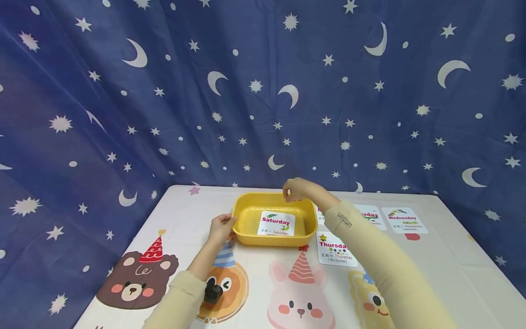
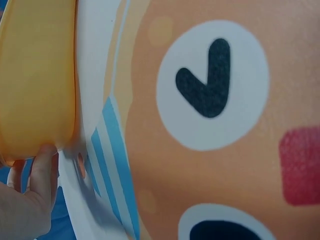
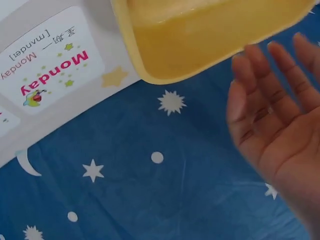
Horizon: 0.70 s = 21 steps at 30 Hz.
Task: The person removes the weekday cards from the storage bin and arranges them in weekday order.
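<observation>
A yellow plastic basin (image 1: pixel 245 208) stands near the far edge of the table, with a white "Saturday" card (image 1: pixel 276 224) lying in it. At its left end, my left hand (image 1: pixel 222 227) grips the basin; in the left wrist view the fingers (image 2: pixel 42 172) press against its outer wall. My right hand (image 1: pixel 299 189) hovers over the basin's far right rim. Seen in the right wrist view, its fingers (image 3: pixel 285 65) are loosely bent and hold nothing.
Right of the basin lie a "Thursday" card (image 1: pixel 337 250), a "Wednesday" card (image 1: pixel 404 220), a "Monday" card (image 3: pixel 55 60) and another card (image 1: pixel 371 214) partly behind the right sleeve. The tablecloth (image 1: pixel 452 274) has cartoon animals; a blue starry curtain (image 1: pixel 246 114) hangs behind.
</observation>
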### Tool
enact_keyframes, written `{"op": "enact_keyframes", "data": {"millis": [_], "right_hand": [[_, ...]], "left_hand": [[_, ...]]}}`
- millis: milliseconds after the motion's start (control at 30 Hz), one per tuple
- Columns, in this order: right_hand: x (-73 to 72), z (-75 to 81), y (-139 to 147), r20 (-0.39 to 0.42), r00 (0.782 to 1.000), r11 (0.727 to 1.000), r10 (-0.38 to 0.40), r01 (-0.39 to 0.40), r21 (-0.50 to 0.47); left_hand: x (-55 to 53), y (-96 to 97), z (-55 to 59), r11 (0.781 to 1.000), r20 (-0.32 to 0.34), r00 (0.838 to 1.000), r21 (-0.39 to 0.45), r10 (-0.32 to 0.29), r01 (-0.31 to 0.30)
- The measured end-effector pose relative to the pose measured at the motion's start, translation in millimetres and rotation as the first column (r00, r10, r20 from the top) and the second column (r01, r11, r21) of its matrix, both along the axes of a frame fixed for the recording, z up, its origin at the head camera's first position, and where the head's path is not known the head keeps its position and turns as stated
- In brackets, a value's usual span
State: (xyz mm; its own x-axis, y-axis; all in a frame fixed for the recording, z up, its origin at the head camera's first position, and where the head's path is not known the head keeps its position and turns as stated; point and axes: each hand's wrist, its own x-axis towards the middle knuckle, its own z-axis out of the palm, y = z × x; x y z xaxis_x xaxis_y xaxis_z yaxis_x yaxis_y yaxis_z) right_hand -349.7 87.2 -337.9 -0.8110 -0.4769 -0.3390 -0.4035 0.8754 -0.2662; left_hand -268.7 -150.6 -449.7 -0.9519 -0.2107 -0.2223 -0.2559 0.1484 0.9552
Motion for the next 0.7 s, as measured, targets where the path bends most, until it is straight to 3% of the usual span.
{"op": "enact_keyframes", "data": {"millis": [267,467,700], "right_hand": [[-12.8,-21.6,-19.0,0.034,0.994,0.991,0.103,-0.106,0.082],[-17.9,-48.6,-31.1,0.027,0.991,0.972,0.13,-0.133,0.194],[-21.8,-59.4,-40.0,0.012,0.988,0.955,0.156,-0.154,0.252]], "left_hand": [[0.8,0.2,-1.1,1.0,-0.017,1.0,-0.012,-0.011,0.011],[0.0,-1.5,-1.8,1.0,-0.018,1.0,-0.029,-0.007,0.006],[-1.8,0.2,-1.8,0.999,-0.004,1.0,-0.041,0.006,-0.006]]}}
